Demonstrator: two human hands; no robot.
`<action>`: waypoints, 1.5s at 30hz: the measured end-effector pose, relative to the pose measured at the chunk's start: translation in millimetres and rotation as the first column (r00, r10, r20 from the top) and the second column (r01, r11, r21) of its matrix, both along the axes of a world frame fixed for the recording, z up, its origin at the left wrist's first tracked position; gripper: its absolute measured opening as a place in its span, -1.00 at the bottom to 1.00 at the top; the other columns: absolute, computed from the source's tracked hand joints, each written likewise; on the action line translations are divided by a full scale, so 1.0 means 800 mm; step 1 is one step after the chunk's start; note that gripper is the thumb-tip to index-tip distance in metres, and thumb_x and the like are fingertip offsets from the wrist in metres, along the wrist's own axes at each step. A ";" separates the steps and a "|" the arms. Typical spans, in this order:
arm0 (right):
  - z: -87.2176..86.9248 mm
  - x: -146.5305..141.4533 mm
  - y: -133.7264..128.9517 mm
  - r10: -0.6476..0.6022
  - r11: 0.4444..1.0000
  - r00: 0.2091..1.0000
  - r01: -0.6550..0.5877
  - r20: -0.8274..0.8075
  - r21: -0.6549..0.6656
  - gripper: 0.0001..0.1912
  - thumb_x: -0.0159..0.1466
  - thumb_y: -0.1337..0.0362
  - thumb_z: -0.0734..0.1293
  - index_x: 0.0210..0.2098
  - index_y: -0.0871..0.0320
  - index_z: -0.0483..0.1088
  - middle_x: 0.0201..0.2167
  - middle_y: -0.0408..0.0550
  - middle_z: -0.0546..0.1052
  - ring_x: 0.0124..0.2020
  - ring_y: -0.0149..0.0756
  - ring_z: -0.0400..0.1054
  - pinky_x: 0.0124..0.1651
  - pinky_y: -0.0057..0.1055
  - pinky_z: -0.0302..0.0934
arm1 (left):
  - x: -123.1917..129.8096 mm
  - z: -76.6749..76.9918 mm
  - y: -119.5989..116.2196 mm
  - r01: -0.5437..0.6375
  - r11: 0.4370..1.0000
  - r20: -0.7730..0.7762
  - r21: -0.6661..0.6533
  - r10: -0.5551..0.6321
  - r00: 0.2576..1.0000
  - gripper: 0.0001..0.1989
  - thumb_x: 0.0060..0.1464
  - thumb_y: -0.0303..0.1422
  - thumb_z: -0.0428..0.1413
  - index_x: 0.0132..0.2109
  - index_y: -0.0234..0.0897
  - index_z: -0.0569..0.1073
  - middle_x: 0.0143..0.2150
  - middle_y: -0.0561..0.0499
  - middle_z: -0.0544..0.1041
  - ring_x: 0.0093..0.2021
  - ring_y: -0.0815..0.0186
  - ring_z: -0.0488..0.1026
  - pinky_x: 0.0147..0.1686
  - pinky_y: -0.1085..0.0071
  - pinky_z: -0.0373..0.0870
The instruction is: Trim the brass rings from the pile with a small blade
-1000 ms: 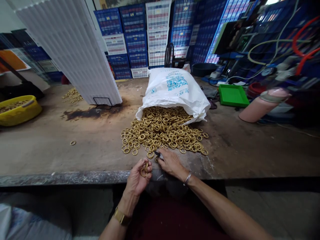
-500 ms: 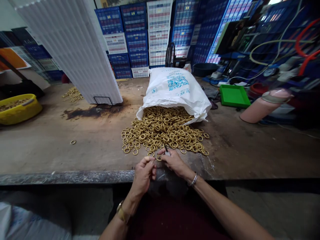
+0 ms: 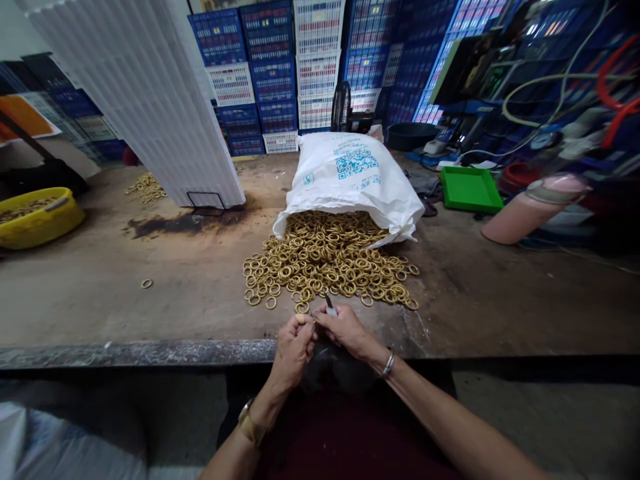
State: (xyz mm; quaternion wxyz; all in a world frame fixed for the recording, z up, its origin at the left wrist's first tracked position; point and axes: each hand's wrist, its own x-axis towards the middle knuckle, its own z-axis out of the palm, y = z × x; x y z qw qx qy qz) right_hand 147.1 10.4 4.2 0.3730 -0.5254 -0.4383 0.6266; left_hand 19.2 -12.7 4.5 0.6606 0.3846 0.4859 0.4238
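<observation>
Many gold-coloured rings (image 3: 330, 260) spill from the mouth of a white sack (image 3: 355, 170) onto the brown table (image 3: 200, 300). Just in front of the pile, my two hands meet at the fingertips. My left hand (image 3: 295, 343) is closed in a pinch, and a ring seems to be between the two hands, mostly hidden by the fingers. My right hand (image 3: 346, 327) is closed around a small tool (image 3: 331, 307) with a grey body and a dark tip, which points up toward the pile.
At the left are a yellow basin (image 3: 40, 223) and a lone ring (image 3: 147, 283). A white corrugated panel (image 3: 150, 100) stands behind it. To the right lie a green tray (image 3: 471, 189) and a pink bottle (image 3: 533, 210). Stacked crates (image 3: 273, 80) line the back.
My hands have come together, the left moving slightly right. The ring that showed near my right fingers is now mostly hidden, and the tool stands more upright.
</observation>
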 end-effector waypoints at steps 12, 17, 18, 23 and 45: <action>0.000 0.004 0.003 -0.069 0.965 0.953 -0.011 0.294 0.261 -0.85 0.09 0.23 0.18 -0.53 0.17 0.23 -0.68 -0.26 0.21 -0.66 -0.51 0.04 -0.60 -0.56 -0.04 | -0.007 0.002 -0.004 0.051 0.998 0.275 -0.031 -0.041 0.961 -0.77 -0.01 -0.21 0.07 -0.32 -0.27 0.23 -0.55 0.18 0.25 -0.68 0.58 0.07 -0.70 0.62 -0.07; -0.007 0.008 -0.011 -0.012 0.774 0.730 -0.426 0.683 0.469 -0.88 0.06 0.42 0.14 -0.53 0.17 0.27 -0.59 -0.15 0.33 -0.55 -0.44 0.13 -0.46 -0.51 -0.04 | -0.008 0.002 -0.005 0.011 0.999 0.240 -0.043 0.000 0.971 -0.74 -0.04 -0.19 0.09 -0.32 -0.27 0.23 -0.56 0.18 0.25 -0.68 0.59 0.07 -0.70 0.63 -0.07; -0.008 0.008 -0.013 -0.015 0.751 0.690 -0.470 0.723 0.463 -0.88 0.05 0.44 0.14 -0.51 0.18 0.28 -0.58 -0.14 0.35 -0.54 -0.43 0.14 -0.46 -0.50 -0.05 | -0.008 0.001 -0.005 0.004 0.999 0.226 -0.043 0.005 0.974 -0.74 -0.04 -0.19 0.09 -0.32 -0.27 0.23 -0.56 0.18 0.25 -0.68 0.59 0.07 -0.71 0.64 -0.07; -0.010 0.005 -0.016 -0.043 0.745 0.579 -0.524 0.814 0.412 -0.84 0.05 0.46 0.13 -0.45 0.19 0.30 -0.54 -0.11 0.39 -0.52 -0.42 0.17 -0.44 -0.49 -0.08 | -0.009 -0.008 -0.005 -0.015 1.000 0.153 -0.016 0.017 0.988 -0.74 -0.02 -0.17 0.06 -0.32 -0.27 0.23 -0.57 0.18 0.25 -0.69 0.59 0.06 -0.72 0.63 -0.06; -0.009 -0.019 0.022 -0.069 0.768 0.492 -0.529 0.868 0.361 -0.81 0.18 0.30 0.16 -0.21 0.14 0.29 -0.28 -0.05 0.43 -0.28 -0.35 0.28 -0.31 -0.50 0.02 | -0.035 0.006 -0.013 -0.032 0.981 0.503 -0.193 0.127 0.855 -0.80 -0.08 -0.34 0.15 -0.39 -0.31 0.26 -0.27 -0.04 0.44 -0.47 0.47 0.29 -0.60 0.58 0.14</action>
